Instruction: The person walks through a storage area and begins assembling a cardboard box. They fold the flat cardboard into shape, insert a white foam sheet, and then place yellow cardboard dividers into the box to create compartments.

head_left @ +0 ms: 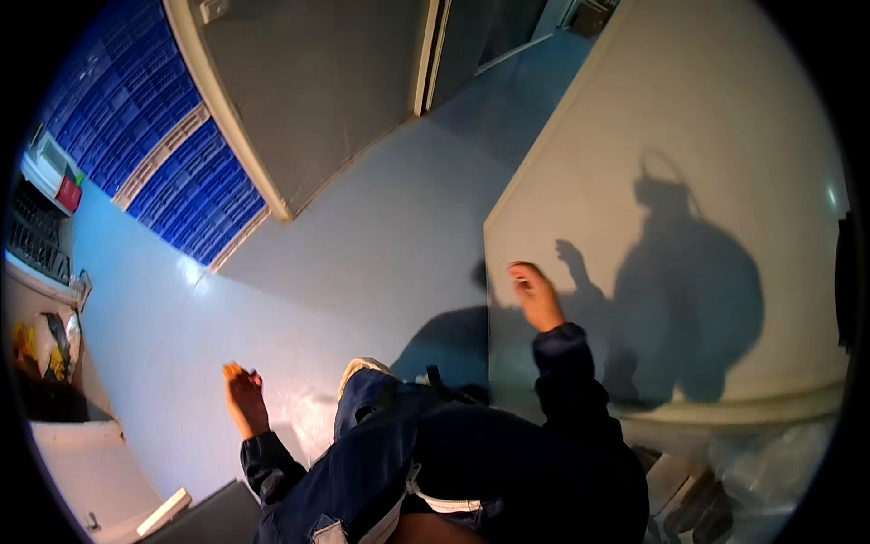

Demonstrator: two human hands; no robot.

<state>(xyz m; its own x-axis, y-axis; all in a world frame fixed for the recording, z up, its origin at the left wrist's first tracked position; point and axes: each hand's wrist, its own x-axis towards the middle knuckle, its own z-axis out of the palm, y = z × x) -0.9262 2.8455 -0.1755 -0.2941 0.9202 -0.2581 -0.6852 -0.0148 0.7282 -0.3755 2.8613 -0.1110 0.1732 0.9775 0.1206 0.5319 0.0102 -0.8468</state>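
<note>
My left hand (244, 399) hangs in the air at lower left, over the pale blue floor (299, 281). Its fingers are loosely bent, the thumb stands apart from them, and I see nothing in it. At centre right my right hand (538, 297) is raised beside the edge of a pale panel (580, 195). The fingers there curve loosely with a gap to the thumb, and no held thing shows. Both arms wear dark sleeves (569, 363). Dark trousers (381, 426) cover my legs below.
Stacked blue crates (195, 195) stand at upper left, next to a grey door (313, 82) with a pale frame. An opening with bags (56, 344) lies at far left. Clear plastic wrapping (770, 462) is at lower right. My shadow falls across the panel.
</note>
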